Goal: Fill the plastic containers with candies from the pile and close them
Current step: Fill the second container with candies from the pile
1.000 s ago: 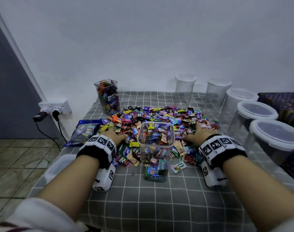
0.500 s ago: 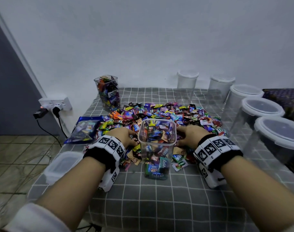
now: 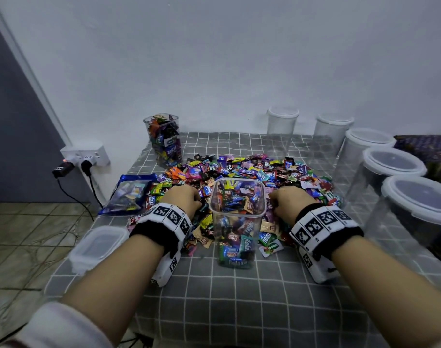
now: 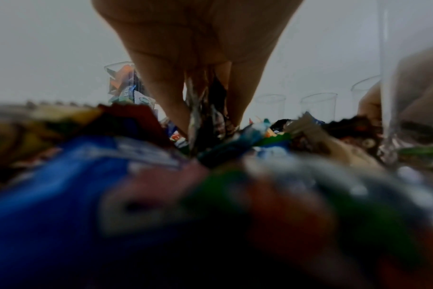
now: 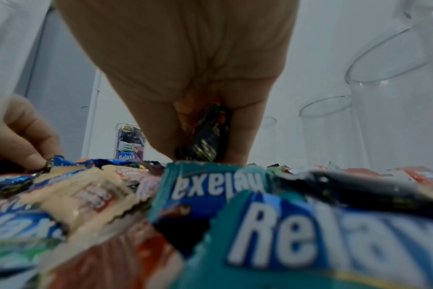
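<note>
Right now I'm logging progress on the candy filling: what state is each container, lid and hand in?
Square container: open, upright, partly filled with candies.
Far container: filled to the rim, no lid on.
Loose lid: lying at the table's left edge.
Round containers: empty, lids on.
Left hand: gripping candies from the pile.
Right hand: gripping candies.

Two hands — the left hand [image 3: 183, 199] and the right hand [image 3: 291, 202]. Two square containers holding candies — one open container [image 3: 237, 223] in front, one filled container [image 3: 164, 140] at the back. Five round lidded containers [image 3: 282, 129] along the right. One loose lid [image 3: 98, 246]. One blue bag [image 3: 129, 193]. The candies in the pile [image 3: 252, 169] are too many to count.
</note>
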A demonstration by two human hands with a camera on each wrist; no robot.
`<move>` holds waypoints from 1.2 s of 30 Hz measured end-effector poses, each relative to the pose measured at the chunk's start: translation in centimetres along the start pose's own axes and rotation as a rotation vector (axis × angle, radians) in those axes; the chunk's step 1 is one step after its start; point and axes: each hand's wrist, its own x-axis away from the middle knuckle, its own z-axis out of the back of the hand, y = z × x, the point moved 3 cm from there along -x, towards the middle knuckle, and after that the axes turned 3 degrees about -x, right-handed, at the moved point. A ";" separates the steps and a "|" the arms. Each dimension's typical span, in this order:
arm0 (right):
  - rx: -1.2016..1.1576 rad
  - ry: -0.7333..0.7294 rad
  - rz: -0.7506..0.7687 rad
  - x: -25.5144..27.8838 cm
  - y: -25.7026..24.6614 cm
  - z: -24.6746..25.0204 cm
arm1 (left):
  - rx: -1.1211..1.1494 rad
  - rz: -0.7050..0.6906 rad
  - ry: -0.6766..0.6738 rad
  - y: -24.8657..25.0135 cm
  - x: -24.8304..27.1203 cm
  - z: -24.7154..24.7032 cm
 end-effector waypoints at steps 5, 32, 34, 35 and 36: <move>-0.071 0.058 -0.015 0.2 0.3 0.4 | 0.066 -0.001 0.084 -0.1 0.2 0.2; -0.453 0.601 0.506 6.7 -7.3 7.1 | 0.355 -0.100 0.319 -0.1 1.3 1.1; -0.460 0.540 0.528 6.7 -7.6 6.5 | 0.362 -0.104 0.322 -0.1 1.3 1.1; -0.462 0.520 0.541 6.8 -7.8 6.4 | 0.368 -0.104 0.322 -0.1 1.3 1.1; -0.458 0.505 0.554 7.0 -7.9 6.3 | 0.371 -0.104 0.321 -0.1 1.3 1.1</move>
